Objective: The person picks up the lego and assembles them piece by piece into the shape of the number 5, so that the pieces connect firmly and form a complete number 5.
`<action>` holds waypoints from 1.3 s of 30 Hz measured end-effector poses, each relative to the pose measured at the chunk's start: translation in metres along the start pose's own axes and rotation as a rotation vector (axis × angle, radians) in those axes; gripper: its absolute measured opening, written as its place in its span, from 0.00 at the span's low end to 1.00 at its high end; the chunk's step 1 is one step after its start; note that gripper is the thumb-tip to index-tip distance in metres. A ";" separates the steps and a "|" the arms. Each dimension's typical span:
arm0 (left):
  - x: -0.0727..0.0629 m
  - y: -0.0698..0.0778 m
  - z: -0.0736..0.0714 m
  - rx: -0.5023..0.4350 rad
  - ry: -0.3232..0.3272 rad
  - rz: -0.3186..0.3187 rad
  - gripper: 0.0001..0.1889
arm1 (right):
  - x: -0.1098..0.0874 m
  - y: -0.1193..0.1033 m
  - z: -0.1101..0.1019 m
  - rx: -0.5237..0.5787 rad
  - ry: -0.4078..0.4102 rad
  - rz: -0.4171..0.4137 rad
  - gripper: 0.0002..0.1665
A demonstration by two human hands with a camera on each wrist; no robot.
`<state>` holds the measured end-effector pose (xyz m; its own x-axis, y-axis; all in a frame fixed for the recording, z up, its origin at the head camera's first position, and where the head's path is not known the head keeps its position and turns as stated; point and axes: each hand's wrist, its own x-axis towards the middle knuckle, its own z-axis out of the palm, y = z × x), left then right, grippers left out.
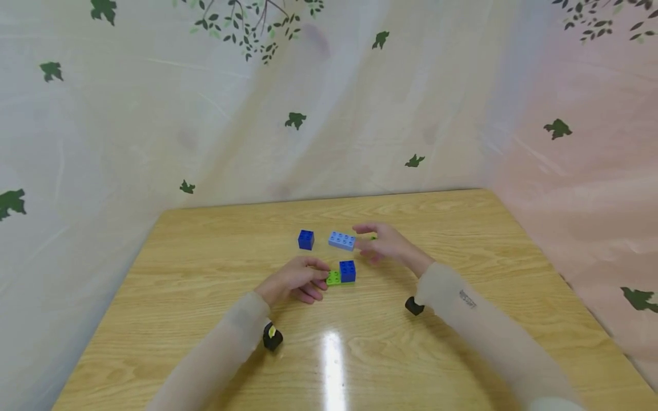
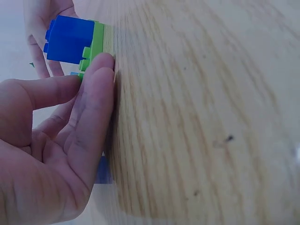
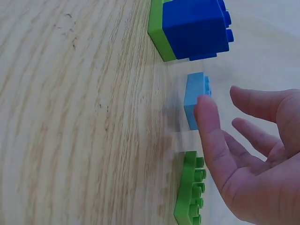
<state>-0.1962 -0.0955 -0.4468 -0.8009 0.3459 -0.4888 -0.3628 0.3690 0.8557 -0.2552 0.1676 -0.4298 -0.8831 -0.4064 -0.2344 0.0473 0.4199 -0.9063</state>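
My left hand (image 1: 295, 277) pinches the left end of a flat green building brick (image 1: 333, 278) between thumb and fingers, low at the tabletop. A dark blue square brick (image 1: 347, 271) stands on the green brick's right end. My right hand (image 1: 386, 242) hovers with its fingers spread and holds nothing. Its fingertips are close to a light blue brick (image 3: 193, 101), a long one with two rows of studs; I cannot tell whether they touch. A second green brick (image 3: 188, 190) lies below that hand, mostly hidden in the head view.
Another dark blue brick (image 1: 305, 240) sits alone left of the light blue one. The wooden table (image 1: 205, 245) ends at a pale curtain (image 1: 231, 131) with leaf prints behind and on the sides. A black wrist camera (image 1: 272, 337) hangs under the left forearm.
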 end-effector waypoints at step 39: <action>0.002 0.003 -0.003 0.045 -0.027 0.002 0.15 | 0.024 0.003 0.024 -0.010 0.003 0.107 0.36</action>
<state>-0.2006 -0.0964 -0.4447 -0.7883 0.3697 -0.4918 -0.3388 0.4063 0.8486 -0.2648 0.1402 -0.4465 -0.8748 -0.3559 -0.3288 0.1371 0.4692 -0.8724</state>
